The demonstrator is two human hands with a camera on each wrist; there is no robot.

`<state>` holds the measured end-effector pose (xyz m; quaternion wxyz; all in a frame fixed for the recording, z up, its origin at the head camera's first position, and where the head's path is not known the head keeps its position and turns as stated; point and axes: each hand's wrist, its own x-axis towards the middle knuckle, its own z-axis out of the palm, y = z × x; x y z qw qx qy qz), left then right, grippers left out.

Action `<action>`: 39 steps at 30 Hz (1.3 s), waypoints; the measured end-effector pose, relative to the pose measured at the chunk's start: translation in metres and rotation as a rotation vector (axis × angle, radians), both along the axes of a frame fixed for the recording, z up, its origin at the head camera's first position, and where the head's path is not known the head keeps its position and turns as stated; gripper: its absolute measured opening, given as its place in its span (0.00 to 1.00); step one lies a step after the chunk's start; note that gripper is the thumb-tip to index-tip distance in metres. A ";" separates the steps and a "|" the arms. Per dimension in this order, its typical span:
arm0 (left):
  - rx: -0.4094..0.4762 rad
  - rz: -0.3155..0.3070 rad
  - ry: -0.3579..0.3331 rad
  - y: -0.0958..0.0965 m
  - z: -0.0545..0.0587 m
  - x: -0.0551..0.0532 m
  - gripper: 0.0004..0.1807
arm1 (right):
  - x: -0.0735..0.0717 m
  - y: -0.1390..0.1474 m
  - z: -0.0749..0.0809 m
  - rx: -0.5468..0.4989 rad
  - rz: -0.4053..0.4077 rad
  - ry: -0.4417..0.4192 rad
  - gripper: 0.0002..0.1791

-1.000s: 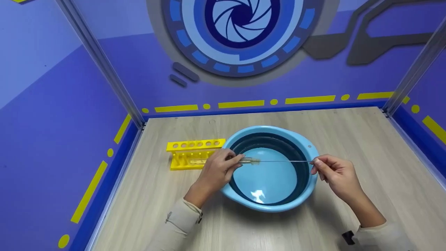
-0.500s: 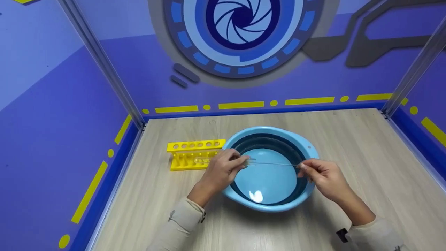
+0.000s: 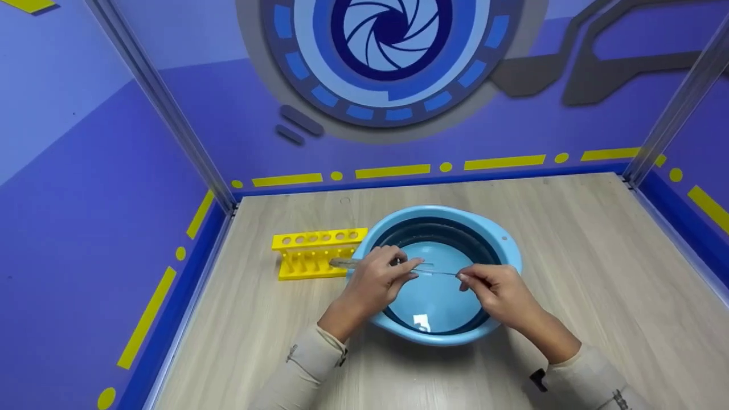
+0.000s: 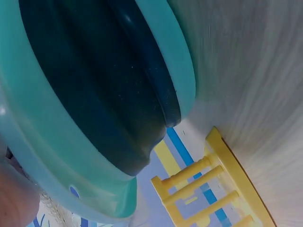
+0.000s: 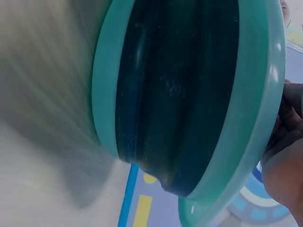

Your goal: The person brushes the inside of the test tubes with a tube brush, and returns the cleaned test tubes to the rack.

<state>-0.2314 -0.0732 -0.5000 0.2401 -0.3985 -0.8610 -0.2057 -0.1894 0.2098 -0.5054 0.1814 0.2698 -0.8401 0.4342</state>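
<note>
My left hand [image 3: 376, 279] holds a clear test tube [image 3: 426, 264] level over the left rim of the blue basin [image 3: 511, 256]. Inside the tube is a test tube brush, its bristles [image 3: 343, 262] at the left end, past the hand. The brush's thin wire handle [image 3: 444, 273] comes out of the tube's mouth to the right. My right hand [image 3: 494, 293] pinches this wire between thumb and fingers above the basin. In the left wrist view the bristles [image 4: 56, 210] show beside part of the left hand [image 4: 16, 201]; the right wrist view shows the right hand [image 5: 286, 161] behind the rim.
A yellow test tube rack [image 3: 307, 272] stands left of the basin, with clear tubes faintly visible in it and a thin wire loop [image 3: 345, 201] rising behind. Blue printed panels [image 3: 228, 125] enclose the wooden table [image 3: 239, 341] at the back and sides.
The right hand has moved left toward the left hand, pushing the brush deeper; its bristles went from the tube's mouth to its far end. The left hand has shifted slightly right.
</note>
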 end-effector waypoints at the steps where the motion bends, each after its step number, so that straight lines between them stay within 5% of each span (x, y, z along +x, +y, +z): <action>1: 0.002 -0.003 -0.002 0.000 0.000 0.000 0.17 | -0.001 0.001 0.000 0.027 -0.003 0.039 0.11; 9: 0.025 -0.003 -0.003 -0.003 -0.001 -0.001 0.18 | -0.009 0.006 -0.001 0.210 -0.008 0.380 0.09; 17: 0.024 -0.012 -0.028 0.000 -0.002 -0.002 0.18 | -0.012 0.004 0.003 0.199 -0.045 0.515 0.10; 20: 0.020 -0.008 -0.084 0.001 -0.002 -0.003 0.18 | -0.014 0.001 0.004 0.243 -0.047 0.621 0.05; 26: 0.007 0.006 -0.242 -0.002 0.006 -0.004 0.19 | -0.018 -0.002 0.003 0.359 -0.009 0.895 0.19; 30: -0.028 -0.024 -0.303 -0.005 0.014 -0.006 0.19 | -0.019 0.000 0.002 0.362 0.036 0.964 0.18; 33: -0.069 -0.048 -0.285 -0.006 0.017 -0.008 0.18 | -0.018 -0.001 0.001 0.315 0.066 0.901 0.16; 35: -0.079 -0.051 -0.236 -0.006 0.017 -0.008 0.16 | -0.015 -0.002 0.001 0.245 0.086 0.749 0.11; 39: -0.053 -0.024 -0.055 -0.002 0.014 -0.008 0.15 | -0.002 -0.007 0.006 0.007 0.049 0.178 0.08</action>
